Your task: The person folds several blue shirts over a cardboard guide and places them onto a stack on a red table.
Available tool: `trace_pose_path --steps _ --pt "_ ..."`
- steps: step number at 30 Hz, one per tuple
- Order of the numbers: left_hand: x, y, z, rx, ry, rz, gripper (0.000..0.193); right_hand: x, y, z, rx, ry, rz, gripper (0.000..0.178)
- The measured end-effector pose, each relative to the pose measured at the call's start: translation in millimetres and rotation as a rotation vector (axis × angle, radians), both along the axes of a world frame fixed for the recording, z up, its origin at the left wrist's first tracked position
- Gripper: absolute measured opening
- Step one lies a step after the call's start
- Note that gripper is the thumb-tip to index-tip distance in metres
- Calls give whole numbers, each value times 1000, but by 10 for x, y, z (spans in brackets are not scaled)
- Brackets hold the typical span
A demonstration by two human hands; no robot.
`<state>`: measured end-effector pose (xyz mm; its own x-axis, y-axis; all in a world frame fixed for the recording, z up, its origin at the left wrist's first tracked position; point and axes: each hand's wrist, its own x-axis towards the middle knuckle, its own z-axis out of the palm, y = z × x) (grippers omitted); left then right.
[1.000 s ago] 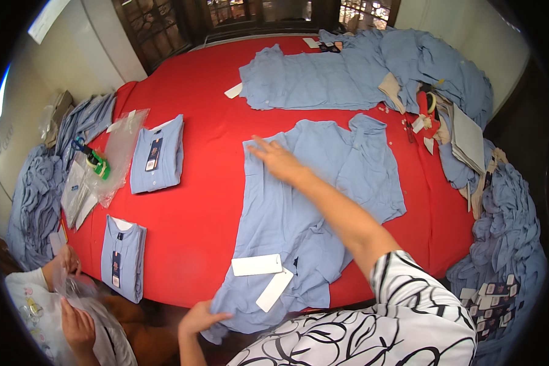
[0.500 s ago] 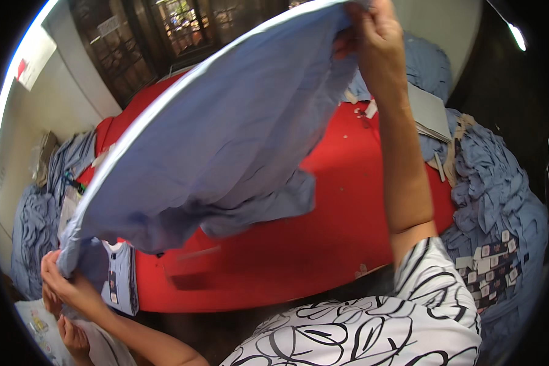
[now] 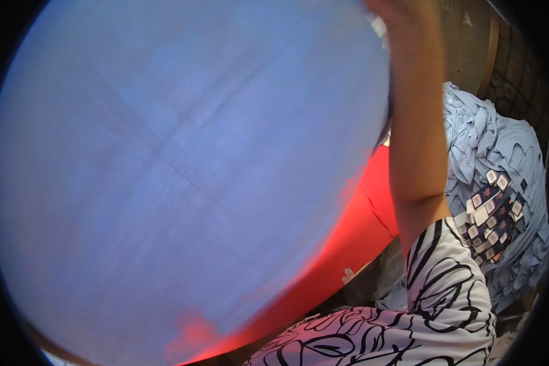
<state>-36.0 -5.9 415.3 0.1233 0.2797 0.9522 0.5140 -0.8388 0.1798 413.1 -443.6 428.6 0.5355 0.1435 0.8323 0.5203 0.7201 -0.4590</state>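
A light blue garment (image 3: 183,158) is spread up in front of me and fills most of the view, blurred by motion. My right hand (image 3: 390,9) is raised at the top edge, closed on the garment's upper right corner. Its fingers are partly cut off and smeared. From that hand my forearm runs down to a white sleeve with black line patterns. Behind the cloth my left hand is out of sight, and the garment's left part hides whatever lies there.
A red-covered table (image 3: 329,268) shows below and right of the cloth. To the right lies a large heap of light blue garments (image 3: 506,140), with several dark and white tags (image 3: 491,213) on it. A brownish wall panel (image 3: 463,49) stands at the far right.
The garment has swung up and toward me, from a slanted sheet to covering most of the view. My left hand has gone from sight. The view has shifted somewhat to the right.
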Motion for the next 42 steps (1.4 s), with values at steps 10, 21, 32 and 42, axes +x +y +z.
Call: trace_pose_path --steps 10,21,32,42 --pt "2085 1374 -2486 -414 626 -374 67 1228 1583 -3460 -772 613 84 34" --pt "214 -548 -4415 -757 651 123 54 1105 1233 -4378 -1684 -326 -704 75" --pt "213 -594 -4574 -776 662 178 51 2606 1940 -4300 -1771 -555 -805 86" --pt "233 -629 -4541 -775 625 184 49 2565 1704 -4378 -1876 -312 -1135 91"
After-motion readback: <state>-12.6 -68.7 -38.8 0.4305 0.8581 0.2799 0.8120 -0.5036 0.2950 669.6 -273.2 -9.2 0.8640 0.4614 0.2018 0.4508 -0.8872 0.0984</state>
